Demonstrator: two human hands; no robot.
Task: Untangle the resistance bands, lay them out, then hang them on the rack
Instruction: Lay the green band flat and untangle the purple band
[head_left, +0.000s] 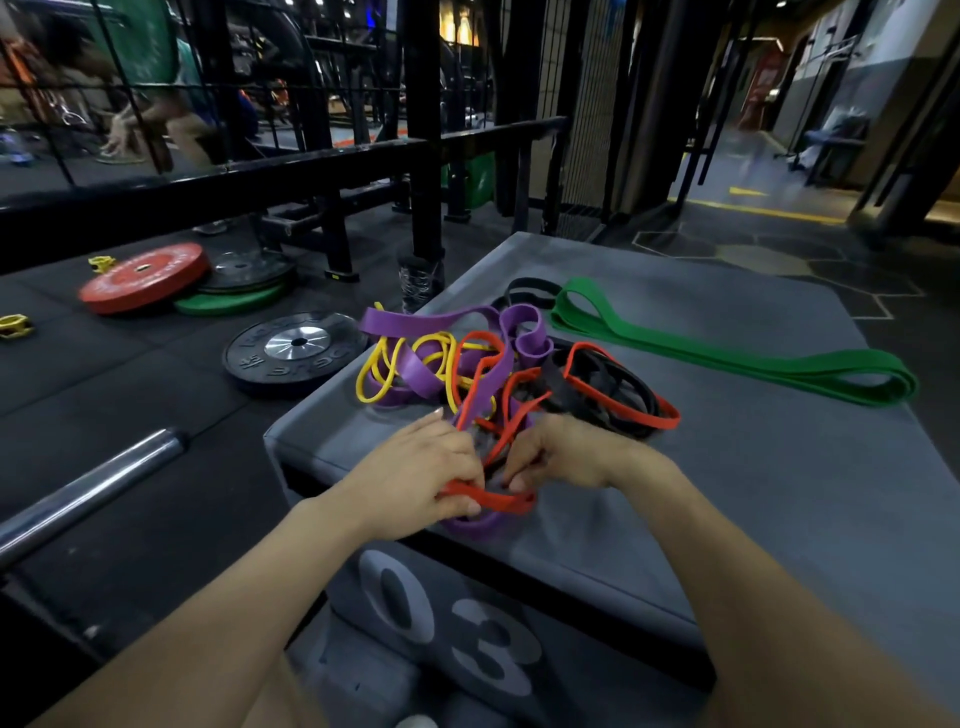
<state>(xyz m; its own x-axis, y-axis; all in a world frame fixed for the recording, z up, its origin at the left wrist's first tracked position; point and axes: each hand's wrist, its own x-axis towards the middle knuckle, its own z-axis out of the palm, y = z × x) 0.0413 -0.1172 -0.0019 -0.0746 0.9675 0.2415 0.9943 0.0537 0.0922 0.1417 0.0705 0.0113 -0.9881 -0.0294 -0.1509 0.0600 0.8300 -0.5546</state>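
Observation:
A tangle of resistance bands lies on the grey padded box (727, 493): purple bands (415, 371), a thin yellow band (374, 364), red bands (623, 410) and black bands (608, 384). A wide green band (727, 358) lies stretched out apart from the heap, at the far right of the box. My left hand (415, 478) pinches a red band (498, 500) at the near edge of the tangle. My right hand (561, 452) grips the same red band beside it, fingers curled. A purple loop (478, 525) lies under both hands.
Weight plates, red (140, 275), green (228, 301) and black (296, 348), lie on the black floor to the left. A steel barbell sleeve (88, 488) lies near left. A black rack frame (421, 130) stands behind the box. People are beyond the fence.

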